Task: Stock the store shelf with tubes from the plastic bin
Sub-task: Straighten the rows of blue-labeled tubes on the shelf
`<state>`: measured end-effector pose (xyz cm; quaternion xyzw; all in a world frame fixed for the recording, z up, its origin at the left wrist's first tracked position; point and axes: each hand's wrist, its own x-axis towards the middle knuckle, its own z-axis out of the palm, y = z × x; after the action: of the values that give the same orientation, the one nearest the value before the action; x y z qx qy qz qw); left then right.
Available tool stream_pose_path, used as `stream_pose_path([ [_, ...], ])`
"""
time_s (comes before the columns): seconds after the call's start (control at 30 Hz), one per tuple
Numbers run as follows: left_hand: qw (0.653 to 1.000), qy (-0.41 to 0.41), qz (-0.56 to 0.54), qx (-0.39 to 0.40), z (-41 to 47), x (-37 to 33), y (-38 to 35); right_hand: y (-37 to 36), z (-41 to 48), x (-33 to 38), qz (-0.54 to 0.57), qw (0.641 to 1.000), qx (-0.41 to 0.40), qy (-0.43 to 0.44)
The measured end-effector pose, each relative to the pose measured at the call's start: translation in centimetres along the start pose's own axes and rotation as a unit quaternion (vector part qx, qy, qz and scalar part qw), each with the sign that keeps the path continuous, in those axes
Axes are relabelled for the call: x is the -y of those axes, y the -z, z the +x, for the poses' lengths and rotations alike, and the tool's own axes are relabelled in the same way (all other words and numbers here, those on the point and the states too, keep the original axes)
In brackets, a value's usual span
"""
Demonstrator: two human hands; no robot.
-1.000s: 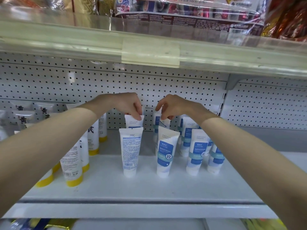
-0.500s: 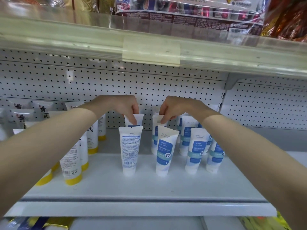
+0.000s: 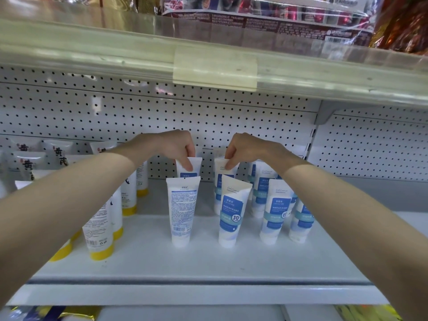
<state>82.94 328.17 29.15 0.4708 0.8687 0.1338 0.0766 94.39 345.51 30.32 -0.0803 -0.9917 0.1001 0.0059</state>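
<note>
Both my arms reach into the white shelf [image 3: 196, 262]. My left hand [image 3: 176, 144] pinches the crimped top of a white-and-blue tube [image 3: 193, 166] standing in the back row. My right hand [image 3: 245, 147] pinches the top of a second back-row tube [image 3: 221, 167] just to the right. In front of them stand a white tube [image 3: 181, 212] showing its printed back and a blue-labelled tube [image 3: 231, 212]. Several more blue-labelled tubes [image 3: 274, 212] stand to the right. The plastic bin is out of view.
White tubes with yellow caps [image 3: 99, 230] fill the shelf's left side. A pegboard back wall [image 3: 115, 112] stands behind everything. The upper shelf's rail with a price-tag holder [image 3: 215, 68] hangs overhead, with packaged goods [image 3: 266, 15] above it.
Both hands have lowered slightly and closed on the tops of the two back-row tubes, which now stand a little lower on the shelf.
</note>
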Motion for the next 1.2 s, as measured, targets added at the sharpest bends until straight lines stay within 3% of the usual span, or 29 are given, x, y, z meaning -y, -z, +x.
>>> stream_pose_path([
  [1.2, 1.0, -0.017, 0.005, -0.008, 0.45, 0.01, -0.22, -0.28, 0.09, -0.24, 0.012, 1.0, -0.01, -0.002],
])
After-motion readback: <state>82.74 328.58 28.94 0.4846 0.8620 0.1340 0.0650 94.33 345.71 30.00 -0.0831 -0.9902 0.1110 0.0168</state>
